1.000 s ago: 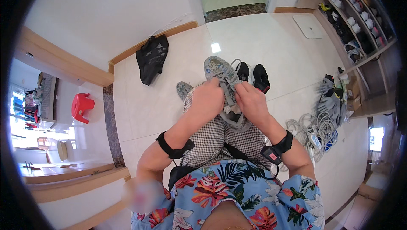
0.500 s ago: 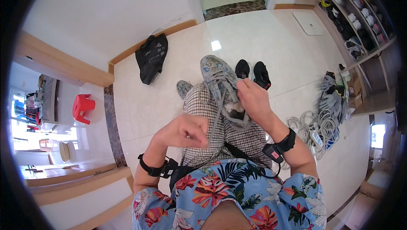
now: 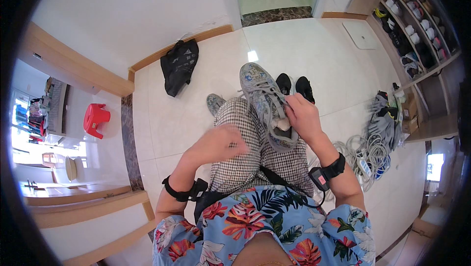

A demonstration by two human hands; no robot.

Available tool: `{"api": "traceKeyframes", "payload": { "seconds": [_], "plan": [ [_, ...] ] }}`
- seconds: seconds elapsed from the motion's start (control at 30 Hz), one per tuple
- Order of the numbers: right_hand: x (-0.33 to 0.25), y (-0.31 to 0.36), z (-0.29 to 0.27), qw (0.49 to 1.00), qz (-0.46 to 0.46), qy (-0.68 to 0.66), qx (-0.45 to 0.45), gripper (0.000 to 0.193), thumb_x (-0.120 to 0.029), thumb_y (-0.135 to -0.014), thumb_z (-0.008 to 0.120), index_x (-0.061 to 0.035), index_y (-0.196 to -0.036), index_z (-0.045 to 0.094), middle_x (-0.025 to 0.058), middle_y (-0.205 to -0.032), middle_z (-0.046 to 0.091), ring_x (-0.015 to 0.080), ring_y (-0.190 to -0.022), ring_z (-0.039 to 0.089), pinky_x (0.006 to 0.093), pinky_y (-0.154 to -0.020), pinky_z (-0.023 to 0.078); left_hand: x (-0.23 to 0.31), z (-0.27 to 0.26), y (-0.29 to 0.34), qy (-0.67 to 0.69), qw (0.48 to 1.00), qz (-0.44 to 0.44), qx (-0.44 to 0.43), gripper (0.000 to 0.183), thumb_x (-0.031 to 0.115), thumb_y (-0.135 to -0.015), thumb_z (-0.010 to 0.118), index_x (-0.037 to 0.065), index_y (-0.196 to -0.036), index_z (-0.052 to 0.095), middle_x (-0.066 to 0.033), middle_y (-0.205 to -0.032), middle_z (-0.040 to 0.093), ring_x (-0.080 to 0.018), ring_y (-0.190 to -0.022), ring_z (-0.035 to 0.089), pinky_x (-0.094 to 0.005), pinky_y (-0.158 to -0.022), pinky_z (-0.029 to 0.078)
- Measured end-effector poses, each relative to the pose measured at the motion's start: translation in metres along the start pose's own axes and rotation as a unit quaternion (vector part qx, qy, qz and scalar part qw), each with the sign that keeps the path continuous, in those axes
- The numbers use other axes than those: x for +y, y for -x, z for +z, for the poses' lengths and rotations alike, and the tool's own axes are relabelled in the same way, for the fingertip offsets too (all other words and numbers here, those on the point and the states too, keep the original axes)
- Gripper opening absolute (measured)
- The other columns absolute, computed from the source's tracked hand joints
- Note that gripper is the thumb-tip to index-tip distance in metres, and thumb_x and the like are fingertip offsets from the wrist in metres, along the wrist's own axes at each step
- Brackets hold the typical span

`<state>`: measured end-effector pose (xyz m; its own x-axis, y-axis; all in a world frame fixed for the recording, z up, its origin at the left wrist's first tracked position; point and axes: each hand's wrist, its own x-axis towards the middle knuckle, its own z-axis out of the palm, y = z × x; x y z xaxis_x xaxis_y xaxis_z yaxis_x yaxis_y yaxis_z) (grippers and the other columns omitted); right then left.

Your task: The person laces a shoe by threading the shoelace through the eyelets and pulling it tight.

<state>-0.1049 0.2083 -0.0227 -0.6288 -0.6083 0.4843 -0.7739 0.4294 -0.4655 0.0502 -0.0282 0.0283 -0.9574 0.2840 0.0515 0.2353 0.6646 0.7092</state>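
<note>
A grey-and-blue patterned sneaker [image 3: 260,87] rests across my raised knee in checked trousers [image 3: 230,155], toe pointing away. Its grey laces lie crossed over the tongue, and the collar is open toward me. My right hand [image 3: 304,119] is closed at the sneaker's right side, by the upper eyelets; whether a lace is also between the fingers is hidden. Over my left thigh hovers my left hand [image 3: 218,143], apart from the sneaker, its fingers smeared by motion. A similar patterned sneaker [image 3: 215,102] shows on the floor beside my left knee.
Black shoes [image 3: 304,89] stand on the floor beyond the sneaker. A black bag [image 3: 179,67] lies near the wall. At the right are coiled grey cables [image 3: 360,155], grey gloves [image 3: 382,123] and a shoe rack [image 3: 417,25]. A red stool [image 3: 96,120] stands left.
The sneaker and my right hand have shifted slightly right. My left hand has moved a little and turned, its fingers now blurred. The view has tilted slightly.
</note>
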Motion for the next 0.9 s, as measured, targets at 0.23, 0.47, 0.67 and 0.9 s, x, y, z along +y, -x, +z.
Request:
{"api": "traceKeyframes", "payload": {
  "seconds": [0.23, 0.47, 0.67, 0.9],
  "plan": [
    [-0.006, 0.001, -0.003, 1.000, -0.011, -0.006, -0.013, 0.019, -0.005, -0.084, 0.067, -0.0063, -0.102, 0.058, 0.0113, -0.087, 0.055, 0.0328, -0.079, 0.063, 0.0417, -0.065, 0.052, -0.029, 0.015, -0.041, -0.093, 0.945, -0.162, 0.269, 0.028, 0.028, -0.090, 0.070, 0.001, -0.081, 0.073, -0.0142, -0.078, 0.067, -0.0339, -0.070, 0.065, -0.0429, -0.066, 0.051],
    [-0.005, 0.003, -0.002, 1.000, -0.007, -0.015, -0.002, 0.022, -0.004, -0.085, 0.068, -0.0049, -0.105, 0.061, 0.0128, -0.085, 0.056, 0.0354, -0.072, 0.061, 0.0419, -0.062, 0.049, -0.056, -0.001, -0.090, 0.029, 0.911, -0.379, 0.158, 0.040, 0.032, -0.095, 0.066, 0.000, -0.072, 0.072, -0.0130, -0.068, 0.066, -0.0237, -0.061, 0.063, -0.0375, -0.057, 0.049],
    [0.000, 0.002, 0.001, 1.000, -0.012, -0.026, -0.002, 0.022, -0.004, -0.084, 0.068, -0.0053, -0.105, 0.061, 0.0128, -0.084, 0.055, 0.0349, -0.072, 0.061, 0.0419, -0.062, 0.050, -0.097, 0.019, -0.081, 0.392, 0.847, -0.296, 0.204, 0.021, 0.021, -0.096, 0.064, 0.003, -0.085, 0.069, -0.0037, -0.079, 0.067, -0.0107, -0.068, 0.060, -0.0294, -0.060, 0.049],
    [0.000, 0.001, 0.000, 0.999, -0.016, -0.036, -0.027, 0.023, -0.003, -0.083, 0.069, -0.0046, -0.105, 0.062, 0.0127, -0.086, 0.055, 0.0343, -0.073, 0.061, 0.0411, -0.062, 0.050, -0.022, -0.021, -0.070, 0.601, 0.726, -0.086, 0.324, 0.016, 0.015, -0.101, 0.048, 0.003, -0.109, 0.057, -0.0028, -0.080, 0.057, -0.0109, -0.064, 0.048, -0.0255, -0.059, 0.040]
  ]
}}
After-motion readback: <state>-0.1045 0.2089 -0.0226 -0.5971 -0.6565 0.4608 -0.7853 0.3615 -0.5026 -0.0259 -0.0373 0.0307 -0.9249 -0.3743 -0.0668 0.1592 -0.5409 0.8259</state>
